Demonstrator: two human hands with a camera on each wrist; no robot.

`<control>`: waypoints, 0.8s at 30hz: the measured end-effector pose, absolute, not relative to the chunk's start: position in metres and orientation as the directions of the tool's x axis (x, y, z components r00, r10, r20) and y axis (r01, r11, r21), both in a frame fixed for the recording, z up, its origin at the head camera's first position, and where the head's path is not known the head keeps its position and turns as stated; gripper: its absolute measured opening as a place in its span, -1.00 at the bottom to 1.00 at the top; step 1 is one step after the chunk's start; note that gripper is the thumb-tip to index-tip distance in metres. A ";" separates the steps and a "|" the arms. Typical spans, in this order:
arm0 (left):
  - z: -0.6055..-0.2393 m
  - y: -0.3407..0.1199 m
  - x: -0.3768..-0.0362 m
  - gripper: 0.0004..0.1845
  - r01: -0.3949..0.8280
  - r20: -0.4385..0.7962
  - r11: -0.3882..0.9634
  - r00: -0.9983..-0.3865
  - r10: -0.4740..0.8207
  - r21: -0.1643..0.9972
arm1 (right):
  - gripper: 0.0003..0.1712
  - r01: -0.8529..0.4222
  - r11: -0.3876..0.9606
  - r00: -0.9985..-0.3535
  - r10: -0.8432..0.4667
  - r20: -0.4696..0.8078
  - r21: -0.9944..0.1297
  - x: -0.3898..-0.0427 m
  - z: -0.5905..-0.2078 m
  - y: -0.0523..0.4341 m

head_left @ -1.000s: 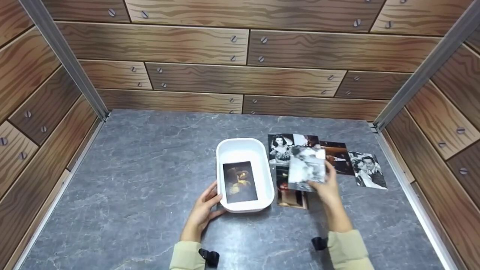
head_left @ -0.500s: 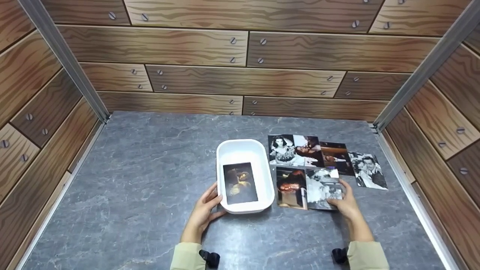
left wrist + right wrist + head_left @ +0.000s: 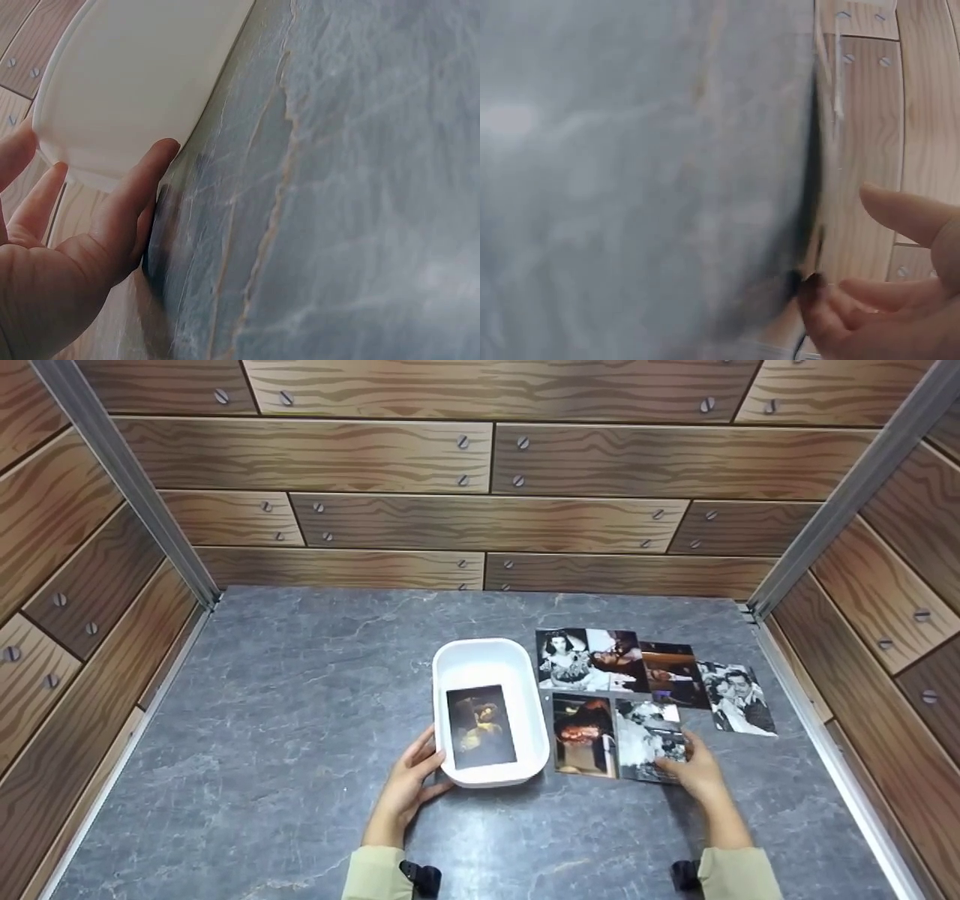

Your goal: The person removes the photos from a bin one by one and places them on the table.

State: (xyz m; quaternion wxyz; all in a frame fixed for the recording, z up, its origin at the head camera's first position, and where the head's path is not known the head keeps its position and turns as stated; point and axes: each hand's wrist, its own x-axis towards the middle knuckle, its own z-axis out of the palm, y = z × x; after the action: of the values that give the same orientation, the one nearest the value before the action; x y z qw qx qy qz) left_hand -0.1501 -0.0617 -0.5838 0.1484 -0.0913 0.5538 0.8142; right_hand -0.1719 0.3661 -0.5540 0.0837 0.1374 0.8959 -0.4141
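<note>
A white tray [image 3: 487, 647] stands mid-table with one dark photo [image 3: 480, 725] lying inside. My left hand [image 3: 429, 765] cups the tray's near-left corner, thumb at the rim and fingers straight along the wall; the left wrist view shows the fingers [image 3: 142, 180] flat against the tray [image 3: 135, 67]. Right of the tray, a black-and-white photo [image 3: 645, 731] lies flat beside a reddish photo [image 3: 581, 735]. My right hand [image 3: 679, 761] rests its fingertips on the near-right corner of the black-and-white photo. In the right wrist view the fingers [image 3: 900, 217] hover loosely curved over the grey tabletop.
Further back lie three more photos in a row: a black-and-white woman [image 3: 570, 660], a dark scene [image 3: 671, 675] and a black-and-white couple [image 3: 739, 701]. Wood-pattern walls [image 3: 480, 510] close in the grey marbled table [image 3: 300, 697] on three sides.
My right hand carried the black-and-white photo down from above the others and laid it flat beside the reddish one. The left hand and tray stayed put.
</note>
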 end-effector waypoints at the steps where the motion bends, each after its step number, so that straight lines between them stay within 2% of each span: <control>1: -0.583 -0.062 -0.151 -0.32 -0.341 -0.311 -0.344 -0.940 0.141 0.875 | -0.02 0.316 0.638 -0.948 0.180 -0.263 -0.703 -0.172 -0.550 0.366; 5: -0.582 -0.062 -0.152 -0.31 -0.335 -0.306 -0.346 -0.942 0.135 0.876 | 0.01 0.338 0.633 -0.941 0.197 -0.276 -0.696 -0.177 -0.535 0.361; 10: -0.584 -0.062 -0.149 -0.31 -0.345 -0.317 -0.327 -0.938 0.136 0.880 | 0.07 0.327 0.484 -0.944 0.199 -0.262 -0.812 -0.184 -0.521 0.340; 15: -0.585 -0.063 -0.149 -0.29 -0.342 -0.314 -0.337 -0.940 0.136 0.877 | 0.08 0.189 0.341 -0.976 0.169 -0.138 -0.921 -0.200 -0.511 0.298; 24: -0.584 -0.062 -0.149 -0.31 -0.347 -0.319 -0.343 -0.938 0.137 0.873 | 0.09 0.040 0.317 -0.999 0.005 -0.041 -0.948 -0.206 -0.510 0.199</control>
State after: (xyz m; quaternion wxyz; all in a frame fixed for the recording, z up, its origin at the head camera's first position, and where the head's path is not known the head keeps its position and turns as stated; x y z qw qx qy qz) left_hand -0.1487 -0.0621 -0.5842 0.1487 -0.0946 0.5535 0.8140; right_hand -0.2058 0.1991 -0.5096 0.0151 0.0140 0.8113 -0.5843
